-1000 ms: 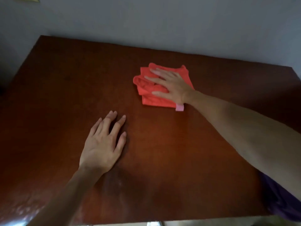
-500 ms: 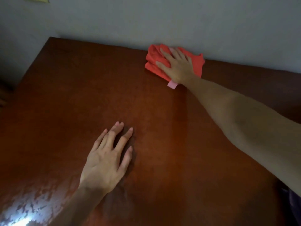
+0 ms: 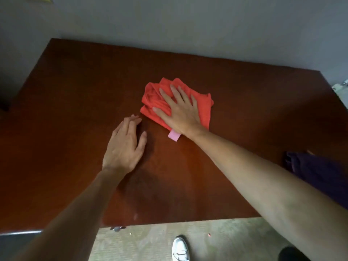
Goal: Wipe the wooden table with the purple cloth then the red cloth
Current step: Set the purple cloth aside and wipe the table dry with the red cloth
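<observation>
The right hand (image 3: 181,112) lies flat with fingers spread on the bunched red cloth (image 3: 204,108) at the centre of the wooden table (image 3: 75,95), hiding its middle; a pink tag (image 3: 174,136) pokes out by the wrist. The left hand (image 3: 125,146) rests flat just left, holding nothing. The purple cloth (image 3: 320,172) at right is dim, partly behind the forearm. A white shoe (image 3: 180,249) is cut off at the bottom.

Our right hand (image 3: 180,112) hides the middle of the red cloth (image 3: 153,102), and only the end of its pink tag (image 3: 174,136) shows. Our right forearm and the frame's edge cut off the purple cloth (image 3: 318,172). The table (image 3: 75,110) runs out of frame at left.
</observation>
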